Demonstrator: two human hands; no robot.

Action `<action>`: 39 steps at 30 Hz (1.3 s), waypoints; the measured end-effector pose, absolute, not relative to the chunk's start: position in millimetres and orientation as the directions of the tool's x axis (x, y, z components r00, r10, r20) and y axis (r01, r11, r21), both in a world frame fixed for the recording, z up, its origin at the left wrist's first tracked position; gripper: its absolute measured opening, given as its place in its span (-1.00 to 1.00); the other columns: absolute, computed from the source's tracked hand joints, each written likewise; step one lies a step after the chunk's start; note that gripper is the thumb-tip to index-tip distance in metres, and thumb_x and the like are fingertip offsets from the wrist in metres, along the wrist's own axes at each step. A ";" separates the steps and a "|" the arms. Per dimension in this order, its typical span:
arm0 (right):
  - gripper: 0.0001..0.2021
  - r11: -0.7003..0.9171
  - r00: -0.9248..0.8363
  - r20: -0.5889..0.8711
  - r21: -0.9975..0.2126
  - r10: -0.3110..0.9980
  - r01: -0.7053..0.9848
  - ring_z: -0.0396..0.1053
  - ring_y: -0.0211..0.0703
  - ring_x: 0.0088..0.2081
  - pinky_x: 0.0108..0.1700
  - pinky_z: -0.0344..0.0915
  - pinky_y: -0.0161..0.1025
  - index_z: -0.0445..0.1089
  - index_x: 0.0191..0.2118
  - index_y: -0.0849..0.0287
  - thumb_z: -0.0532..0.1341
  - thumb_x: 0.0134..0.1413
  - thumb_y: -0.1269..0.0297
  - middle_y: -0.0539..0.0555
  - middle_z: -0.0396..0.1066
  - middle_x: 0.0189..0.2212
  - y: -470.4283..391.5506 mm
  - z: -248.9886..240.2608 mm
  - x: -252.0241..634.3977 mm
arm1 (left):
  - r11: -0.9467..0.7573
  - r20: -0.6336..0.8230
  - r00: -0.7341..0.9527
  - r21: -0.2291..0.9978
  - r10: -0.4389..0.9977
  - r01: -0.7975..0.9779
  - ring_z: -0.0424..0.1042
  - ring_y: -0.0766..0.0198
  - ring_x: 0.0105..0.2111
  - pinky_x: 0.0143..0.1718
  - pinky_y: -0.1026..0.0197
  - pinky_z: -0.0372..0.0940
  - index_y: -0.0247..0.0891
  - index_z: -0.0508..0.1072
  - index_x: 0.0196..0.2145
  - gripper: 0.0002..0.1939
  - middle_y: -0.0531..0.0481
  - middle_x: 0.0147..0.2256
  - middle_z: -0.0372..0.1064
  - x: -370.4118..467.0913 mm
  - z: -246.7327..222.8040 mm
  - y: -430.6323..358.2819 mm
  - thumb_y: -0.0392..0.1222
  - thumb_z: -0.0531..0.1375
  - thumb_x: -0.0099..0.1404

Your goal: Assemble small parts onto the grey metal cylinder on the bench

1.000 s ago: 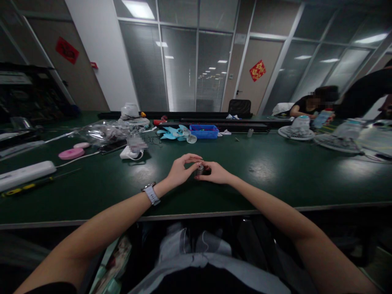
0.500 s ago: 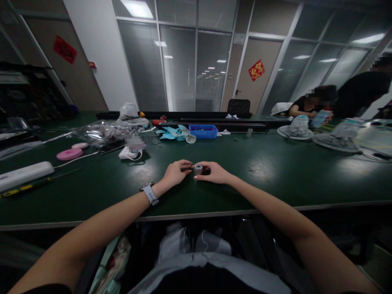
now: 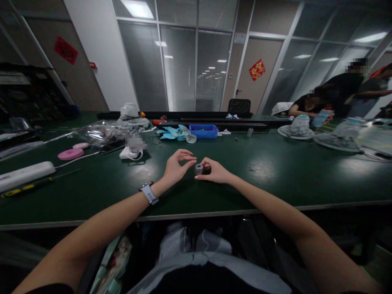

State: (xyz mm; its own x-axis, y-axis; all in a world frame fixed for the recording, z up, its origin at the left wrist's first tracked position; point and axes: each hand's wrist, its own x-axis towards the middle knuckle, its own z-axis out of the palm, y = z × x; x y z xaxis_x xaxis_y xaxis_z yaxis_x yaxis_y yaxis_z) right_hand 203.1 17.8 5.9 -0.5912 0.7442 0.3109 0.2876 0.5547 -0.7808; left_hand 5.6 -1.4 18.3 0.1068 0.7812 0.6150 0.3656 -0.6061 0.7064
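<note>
A small grey metal cylinder (image 3: 199,170) stands upright on the dark green table (image 3: 171,200), near its front edge. From the right, my right hand (image 3: 216,171) has its thumb and fingers around the cylinder. My left hand (image 3: 178,166) is just left of the cylinder's top, fingers apart and nothing between them. A watch with a light strap (image 3: 150,193) is on my left wrist.
Further back are a blue bin (image 3: 203,131), light-blue fan blades (image 3: 174,132), a second small cylinder (image 3: 250,132) and a white fan part (image 3: 295,128). Left lie a power strip (image 3: 27,175) and a screwdriver (image 3: 24,189). People are at the far right.
My left hand has lifted slightly and its fingers have spread. My right hand stays at the cylinder. At the far right, one person has shifted and another has come into view.
</note>
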 end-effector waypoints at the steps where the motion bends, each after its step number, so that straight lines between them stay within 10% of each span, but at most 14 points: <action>1: -0.57 0.562 -0.598 0.315 -0.777 0.737 0.284 0.47 -0.13 -0.24 -0.11 0.38 -0.10 0.23 -0.26 0.17 0.39 -0.20 0.12 0.05 0.47 -0.30 17.7 6.4 203.2 | -0.607 0.604 0.132 0.715 0.786 0.347 0.52 0.18 -0.21 -0.07 0.13 0.33 -0.27 0.39 -0.22 -0.72 -0.09 -0.25 0.52 7.1 19.2 -2.9 -0.12 0.28 0.14; 32: -0.55 0.632 -0.621 0.370 -0.726 0.691 0.271 0.43 -0.13 -0.28 -0.20 0.37 -0.16 0.22 -0.23 0.17 0.37 -0.19 0.08 0.01 0.40 -0.34 20.3 3.4 203.4 | -0.540 0.483 0.354 0.838 0.801 0.080 0.47 0.16 -0.09 -0.05 0.13 0.32 -0.30 0.35 -0.12 -0.71 -0.15 -0.15 0.49 13.9 9.1 -1.5 -0.18 0.23 0.20; 39: -0.57 0.633 -0.640 0.355 -0.724 0.682 0.273 0.43 -0.14 -0.28 -0.21 0.36 -0.17 0.20 -0.25 0.18 0.37 -0.17 0.10 0.00 0.40 -0.35 18.2 6.7 203.8 | -0.613 0.569 0.231 0.751 0.789 0.245 0.52 0.23 -0.27 -0.14 0.19 0.33 -0.31 0.36 -0.19 -0.68 -0.05 -0.34 0.53 15.2 13.8 -4.7 -0.17 0.30 0.12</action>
